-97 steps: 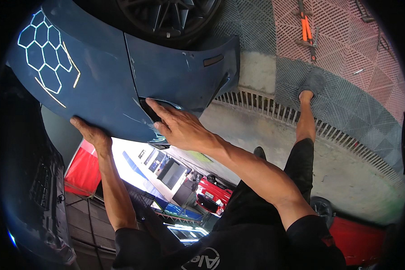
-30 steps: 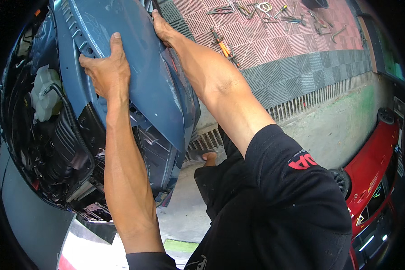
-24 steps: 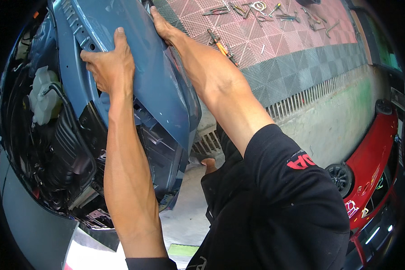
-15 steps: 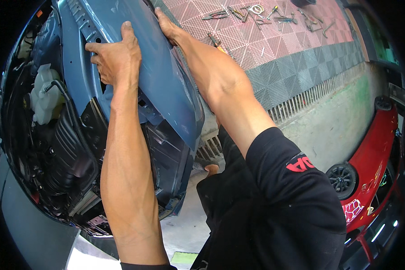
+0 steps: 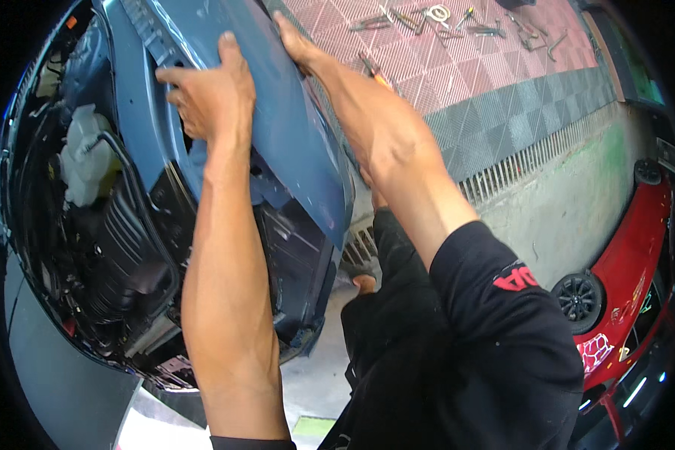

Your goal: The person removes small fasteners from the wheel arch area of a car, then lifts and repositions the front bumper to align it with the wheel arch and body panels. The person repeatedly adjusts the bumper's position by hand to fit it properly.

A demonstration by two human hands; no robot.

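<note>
A blue front fender (image 5: 277,135) of a car stretches up the left half of the view, with pale scuffs along its outer side. My left hand (image 5: 216,94) grips its upper inner edge, fingers hooked over into the gap and thumb raised along the panel. On the outer side, my right hand (image 5: 294,43) holds against the fender's far edge; its fingers are partly hidden by the panel. At the near end the fender corner stands over a dark inner liner (image 5: 296,255).
Left of the fender lies the open engine bay with a white fluid reservoir (image 5: 88,154) and black ribbed ducting (image 5: 124,259). Several hand tools (image 5: 487,31) lie on red and grey floor tiles (image 5: 502,112). A drain grating (image 5: 510,169) runs beyond; a red car (image 5: 630,255) stands right.
The whole view has shifted slightly, so the car and both arms sit a little farther right. Both hands keep their places on the fender.
</note>
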